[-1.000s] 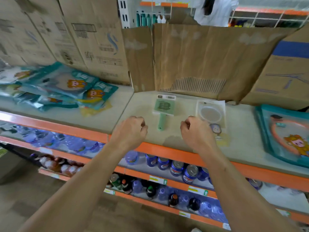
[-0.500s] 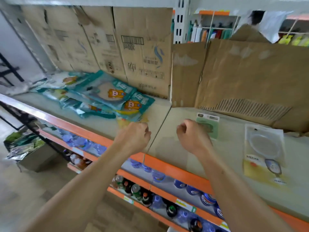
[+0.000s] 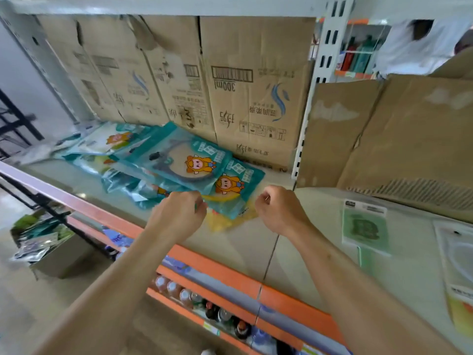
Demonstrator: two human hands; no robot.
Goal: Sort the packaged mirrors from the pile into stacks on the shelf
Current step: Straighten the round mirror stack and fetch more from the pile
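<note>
A loose pile of teal packaged mirrors (image 3: 179, 160) with a cartoon figure lies on the pale shelf (image 3: 245, 242), left of the upright. My left hand (image 3: 179, 213) hovers curled at the pile's near edge, over a yellow-bottomed pack (image 3: 230, 219); whether it touches is unclear. My right hand (image 3: 279, 211) is curled just right of the pile, holding nothing. Further right lie a green hand-mirror pack (image 3: 364, 226) and a white round-mirror pack (image 3: 458, 260), side by side.
Flattened cardboard boxes (image 3: 230, 85) line the back of the shelf. The orange shelf lip (image 3: 217, 267) runs across the front, with bottles and cans (image 3: 204, 303) on the shelf below. A box of packs (image 3: 41, 239) sits on the floor at left.
The view has swung left, from the two single packs toward the teal pile. Both hands moved left with it and now sit at the pile's near edge, still curled.
</note>
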